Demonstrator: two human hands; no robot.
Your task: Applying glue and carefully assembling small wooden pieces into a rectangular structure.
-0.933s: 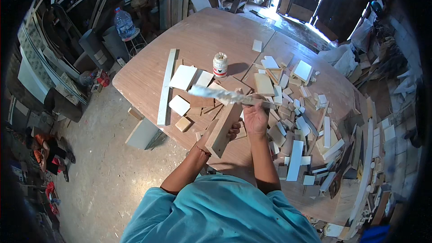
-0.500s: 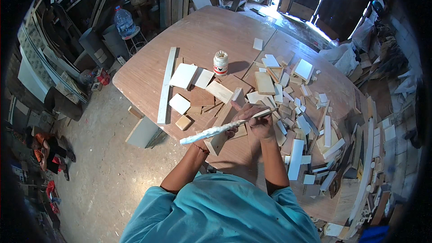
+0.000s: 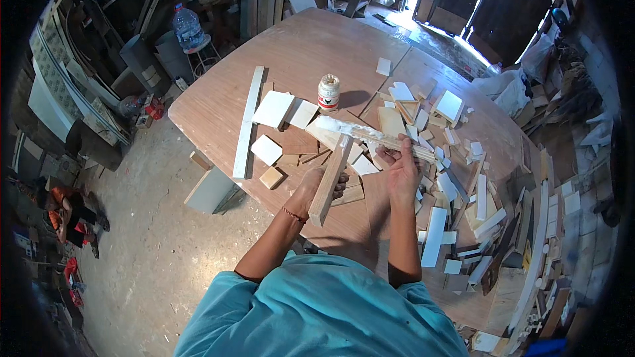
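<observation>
Smeared stick (image 3: 372, 135) now nearer jar (image 3: 329, 86) with red-white label (image 3: 327, 102)

My grips: two, left grip (image 3: 308, 190) and right grip (image 3: 399, 175)
In my left: one wooden bar (image 3: 330, 185)
In my right: one white-coated stick (image 3: 362, 133)
My bracelet (image 3: 295, 215): one
Jar (image 3: 328, 92) on the counter (image 3: 364, 39): one
Large water bottle (image 3: 188, 28): one
Other person (image 3: 63, 215) in view: one
Wood offcuts (image 3: 434, 235): dozens, too overlapped for me to count exactly
</observation>
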